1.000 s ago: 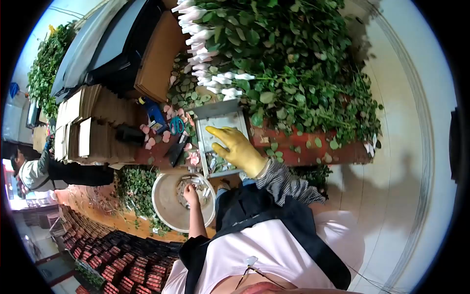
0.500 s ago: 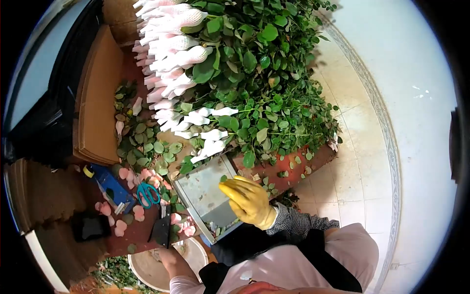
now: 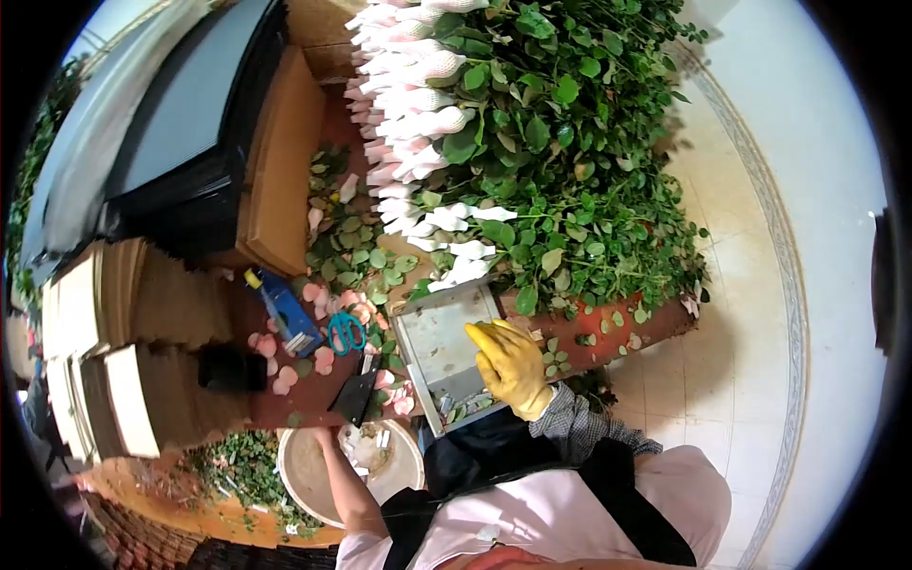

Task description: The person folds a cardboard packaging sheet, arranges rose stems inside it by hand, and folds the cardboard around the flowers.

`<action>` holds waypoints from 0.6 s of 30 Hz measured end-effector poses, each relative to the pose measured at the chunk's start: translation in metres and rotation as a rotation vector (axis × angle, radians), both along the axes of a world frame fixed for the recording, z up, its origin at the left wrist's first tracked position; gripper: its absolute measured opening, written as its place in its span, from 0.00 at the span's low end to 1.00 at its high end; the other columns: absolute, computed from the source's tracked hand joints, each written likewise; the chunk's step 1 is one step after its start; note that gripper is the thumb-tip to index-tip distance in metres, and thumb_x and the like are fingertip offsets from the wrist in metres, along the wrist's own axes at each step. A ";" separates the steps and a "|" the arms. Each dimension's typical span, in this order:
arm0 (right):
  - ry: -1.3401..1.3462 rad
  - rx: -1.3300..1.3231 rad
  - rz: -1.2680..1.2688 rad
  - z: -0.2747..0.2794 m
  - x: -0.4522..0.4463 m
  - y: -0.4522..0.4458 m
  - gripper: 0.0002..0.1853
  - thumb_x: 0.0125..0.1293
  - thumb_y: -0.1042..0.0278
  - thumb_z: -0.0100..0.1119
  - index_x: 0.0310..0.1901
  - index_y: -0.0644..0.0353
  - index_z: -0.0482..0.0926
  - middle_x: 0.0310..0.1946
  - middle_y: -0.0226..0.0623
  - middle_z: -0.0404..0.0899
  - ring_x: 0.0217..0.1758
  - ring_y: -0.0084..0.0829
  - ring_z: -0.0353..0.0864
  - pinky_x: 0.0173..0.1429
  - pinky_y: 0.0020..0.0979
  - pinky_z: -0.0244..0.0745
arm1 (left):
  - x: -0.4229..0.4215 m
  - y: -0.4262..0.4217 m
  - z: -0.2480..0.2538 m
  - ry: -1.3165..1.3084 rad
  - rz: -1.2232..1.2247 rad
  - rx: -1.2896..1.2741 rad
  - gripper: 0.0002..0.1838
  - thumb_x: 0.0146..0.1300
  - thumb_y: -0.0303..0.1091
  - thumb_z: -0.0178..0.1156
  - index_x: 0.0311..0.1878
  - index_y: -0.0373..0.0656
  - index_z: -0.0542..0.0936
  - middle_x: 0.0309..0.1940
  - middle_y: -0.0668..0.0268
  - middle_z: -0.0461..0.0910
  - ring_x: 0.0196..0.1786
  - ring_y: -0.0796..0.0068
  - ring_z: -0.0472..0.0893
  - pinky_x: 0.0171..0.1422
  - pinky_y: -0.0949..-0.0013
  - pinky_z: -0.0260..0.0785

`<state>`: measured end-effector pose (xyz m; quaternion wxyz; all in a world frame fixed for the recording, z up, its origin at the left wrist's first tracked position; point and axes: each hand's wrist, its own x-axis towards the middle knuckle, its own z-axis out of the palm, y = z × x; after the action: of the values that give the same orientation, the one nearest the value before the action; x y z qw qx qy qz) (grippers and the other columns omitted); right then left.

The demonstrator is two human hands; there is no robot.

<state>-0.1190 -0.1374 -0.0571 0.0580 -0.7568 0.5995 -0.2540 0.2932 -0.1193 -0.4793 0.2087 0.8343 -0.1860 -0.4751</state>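
Observation:
My right hand (image 3: pixel 513 370) wears a yellow glove and hangs over the right side of a shallow metal tray (image 3: pixel 406 344), its fingers stretched out and nothing visible in them. My left hand (image 3: pixel 326 437) is bare, at the rim of a round pale tub (image 3: pixel 414 465) by the table edge; its fingers are hidden. A black tool (image 3: pixel 356 394) lies on the table just above it. Teal-handled scissors (image 3: pixel 346 333) and a blue dispenser (image 3: pixel 282 309) lie farther left, among pink petals. Leafy stems (image 3: pixel 570 142) with white net-sleeved heads (image 3: pixel 418 119) are piled beyond the tray.
Stacked cardboard sheets (image 3: pixel 81 304) stand at left, beside a dark object (image 3: pixel 233 369). Behind them are a brown carton (image 3: pixel 283 161) and black-edged grey panels (image 3: pixel 180 123). Cut leaves (image 3: pixel 249 465) cover the floor at lower left. A wall (image 3: pixel 817 237) rises on the right.
My left hand has moved from over the tub to the table edge, where its fingers no longer show. My gloved right hand has drawn its fingers closer together. The head view has shifted.

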 end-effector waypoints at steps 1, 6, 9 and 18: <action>0.003 -0.016 0.007 -0.001 -0.001 0.001 0.21 0.66 0.68 0.54 0.60 0.63 0.74 0.48 0.45 0.81 0.51 0.45 0.80 0.64 0.44 0.72 | 0.004 -0.003 0.014 0.050 0.021 0.022 0.18 0.67 0.42 0.61 0.48 0.34 0.84 0.35 0.59 0.84 0.31 0.67 0.78 0.34 0.63 0.73; -0.075 -0.062 0.044 0.000 -0.003 0.001 0.18 0.68 0.68 0.53 0.58 0.65 0.76 0.46 0.48 0.82 0.48 0.48 0.81 0.59 0.44 0.74 | 0.005 0.025 0.034 -0.652 -0.066 -0.066 0.20 0.63 0.43 0.62 0.45 0.33 0.84 0.37 0.43 0.85 0.40 0.47 0.85 0.45 0.54 0.78; -0.072 -0.044 0.076 -0.001 -0.007 0.002 0.19 0.68 0.67 0.53 0.59 0.63 0.74 0.45 0.46 0.82 0.48 0.44 0.81 0.61 0.43 0.73 | 0.011 0.117 0.007 -0.188 0.586 -0.455 0.20 0.66 0.37 0.57 0.50 0.27 0.82 0.38 0.48 0.85 0.41 0.61 0.83 0.49 0.59 0.74; -0.850 0.679 0.671 0.017 0.027 0.012 0.32 0.69 0.58 0.64 0.71 0.57 0.66 0.66 0.41 0.74 0.70 0.34 0.71 0.72 0.38 0.64 | -0.122 0.213 0.484 -0.619 0.374 -0.923 0.10 0.72 0.29 0.51 0.36 0.31 0.74 0.22 0.73 0.72 0.25 0.83 0.70 0.28 0.72 0.61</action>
<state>-0.0918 -0.1256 -0.0402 0.6038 -0.6759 0.3015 -0.2961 0.1708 0.0941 0.0042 0.5668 0.7757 -0.2755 -0.0341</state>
